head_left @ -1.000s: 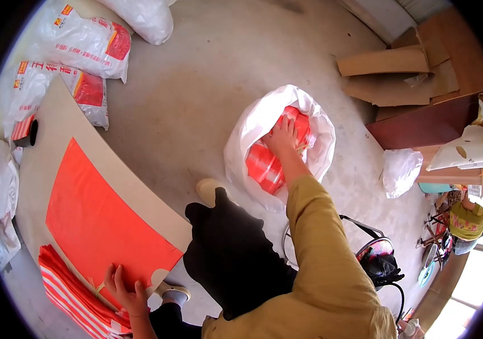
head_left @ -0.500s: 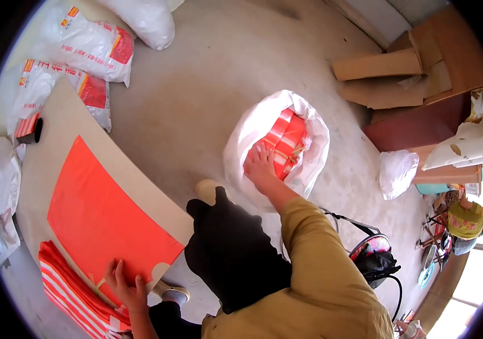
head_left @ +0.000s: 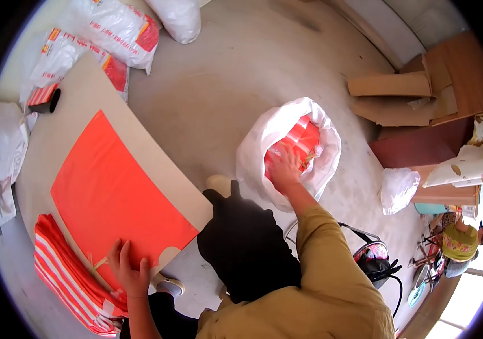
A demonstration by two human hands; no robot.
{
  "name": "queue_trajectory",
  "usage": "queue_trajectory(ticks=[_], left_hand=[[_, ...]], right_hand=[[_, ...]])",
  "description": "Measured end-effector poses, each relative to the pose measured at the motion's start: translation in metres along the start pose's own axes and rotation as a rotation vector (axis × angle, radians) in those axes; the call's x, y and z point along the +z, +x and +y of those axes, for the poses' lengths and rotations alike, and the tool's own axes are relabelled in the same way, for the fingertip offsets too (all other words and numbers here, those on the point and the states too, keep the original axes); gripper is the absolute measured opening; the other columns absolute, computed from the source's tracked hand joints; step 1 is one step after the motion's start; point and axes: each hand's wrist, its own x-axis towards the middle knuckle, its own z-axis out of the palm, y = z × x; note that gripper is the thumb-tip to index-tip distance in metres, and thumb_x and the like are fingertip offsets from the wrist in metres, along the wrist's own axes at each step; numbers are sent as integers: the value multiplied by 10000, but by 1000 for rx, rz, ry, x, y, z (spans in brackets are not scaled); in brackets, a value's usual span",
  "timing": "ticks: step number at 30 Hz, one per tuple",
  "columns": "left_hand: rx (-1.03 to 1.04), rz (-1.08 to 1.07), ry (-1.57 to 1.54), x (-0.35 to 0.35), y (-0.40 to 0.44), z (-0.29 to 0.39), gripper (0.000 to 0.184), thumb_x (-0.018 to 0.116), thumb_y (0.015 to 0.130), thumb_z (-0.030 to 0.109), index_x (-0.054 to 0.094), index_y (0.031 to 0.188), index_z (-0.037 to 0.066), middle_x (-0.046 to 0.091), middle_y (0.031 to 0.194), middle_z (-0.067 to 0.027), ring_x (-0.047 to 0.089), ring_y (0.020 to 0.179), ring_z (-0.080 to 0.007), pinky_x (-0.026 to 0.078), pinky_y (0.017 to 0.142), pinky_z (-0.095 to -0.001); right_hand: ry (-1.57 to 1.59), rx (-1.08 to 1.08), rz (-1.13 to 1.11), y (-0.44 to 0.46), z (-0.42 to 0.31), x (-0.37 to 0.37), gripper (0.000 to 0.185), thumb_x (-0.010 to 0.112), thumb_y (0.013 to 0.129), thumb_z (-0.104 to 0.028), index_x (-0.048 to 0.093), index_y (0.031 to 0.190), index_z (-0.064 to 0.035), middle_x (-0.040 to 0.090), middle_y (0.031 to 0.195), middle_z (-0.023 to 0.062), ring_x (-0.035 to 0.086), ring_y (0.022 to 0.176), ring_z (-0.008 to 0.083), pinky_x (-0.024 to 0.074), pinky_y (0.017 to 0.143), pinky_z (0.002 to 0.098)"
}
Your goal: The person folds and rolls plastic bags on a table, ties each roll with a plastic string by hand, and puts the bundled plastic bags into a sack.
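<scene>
- Has a bright red, smooth, thin four-sided sheet (head_left: 114,195) spread flat on a large pale tan board (head_left: 142,152), at the left of the view, with a few faint creases and a pale rounded patch at the lower right corner.
- Shows the sheet with its long axis running from upper left to lower right, its sharp upper corner pointing to the top of the view.
- Rests the left hand (head_left: 131,274) on the lower part of the sheet, fingers open and parted, thumb well out to the side; grips nothing visibly. Near the fingertips, includes a thin tan tie (head_left: 100,263).
- Has a glossy red bundle with paler checks (head_left: 303,134) inside an open white plastic sack (head_left: 251,151) on the floor, with tan cord at its right side.
- Points the visible part of the bundle from lower left to upper right, within the sack's mouth.
- Reaches the right hand (head_left: 285,170) into the sack, fingers extended and slightly open against the bundle; cannot tell if gripping, with the fingertips blurred.
- Shows a folded stack of red-and-white striped cloth (head_left: 69,271) just beside the board's lower left edge, and a small striped object with a black end (head_left: 44,99) near its upper left edge.
</scene>
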Motion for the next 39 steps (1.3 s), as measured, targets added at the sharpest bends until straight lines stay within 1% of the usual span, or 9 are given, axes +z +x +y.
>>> queue_trajectory(ticks=[3, 9, 11, 13, 19, 23, 27, 31, 39], left_hand=[[18, 16, -4, 0, 1, 1, 523, 726, 830, 331, 650, 1233, 7, 559, 1391, -218, 523, 1252, -420, 419, 1074, -505], [-4, 39, -3, 1, 3, 7, 540, 779, 761, 293, 669, 1213, 18, 579, 1335, -210, 543, 1219, -412, 422, 1066, -520], [14, 36, -13, -2, 5, 9, 536, 792, 763, 276, 665, 1223, 32, 576, 1320, -215, 545, 1208, -409, 435, 1044, -513], [31, 66, -12, -6, 7, 10, 541, 816, 742, 284, 673, 1205, 43, 586, 1311, -199, 559, 1185, -402, 443, 1027, -516], [29, 111, -90, -5, 7, 11, 539, 822, 735, 274, 666, 1203, 59, 593, 1293, -171, 562, 1195, -397, 465, 1015, -503], [68, 105, -122, -5, 4, 7, 468, 780, 809, 305, 653, 1186, 58, 582, 1304, -167, 567, 1184, -377, 480, 993, -503], [121, 139, -226, -23, -10, 1, 380, 733, 849, 207, 657, 1191, 57, 623, 1265, -147, 600, 1148, -356, 492, 981, -478], [58, 269, -58, -80, -26, -17, 312, 689, 854, 94, 674, 1164, 55, 677, 1161, -133, 642, 1086, -353, 515, 935, -467], [-616, 451, -46, -190, -128, -113, 187, 688, 840, 75, 699, 1024, 46, 681, 1071, -132, 645, 1021, -344, 527, 903, -434]], right_hand=[[102, 159, 15, 10, 32, 48, 717, 566, 981, -504, 369, 1605, -211, 73, 1728, 174, 76, 1581, 419, 115, 1252, 578], [-28, 154, -85, 28, 36, 43, 771, 584, 944, -530, 361, 1608, -205, 144, 1715, 174, 131, 1570, 413, 137, 1259, 547], [222, 114, 162, 22, 38, 34, 714, 689, 879, -433, 491, 1497, -135, 441, 1534, 177, 419, 1392, 399, 313, 1157, 538], [355, -10, 577, 25, 38, 33, 311, 660, 925, -201, 700, 1213, -89, 714, 1171, 143, 645, 1131, 336, 476, 1031, 465], [71, -117, 848, 70, 58, 5, 432, 569, 1039, -277, 561, 1419, -73, 460, 1536, 228, 423, 1415, 443, 356, 1167, 550], [353, -443, 809, 57, -50, -108, 430, 558, 1033, -165, 531, 1447, -53, 435, 1559, 204, 400, 1434, 404, 335, 1191, 501], [550, -759, 380, 20, -157, -183, 434, 647, 958, -71, 582, 1387, -54, 567, 1431, 178, 502, 1354, 358, 374, 1168, 436], [132, -1155, 128, -59, -267, -228, 456, 731, 859, -74, 620, 1301, -55, 615, 1348, 144, 549, 1280, 351, 385, 1158, 460], [17, -1549, 38, -132, -377, -193, 468, 772, 810, -106, 647, 1260, -77, 633, 1342, 105, 558, 1282, 313, 362, 1158, 526]])
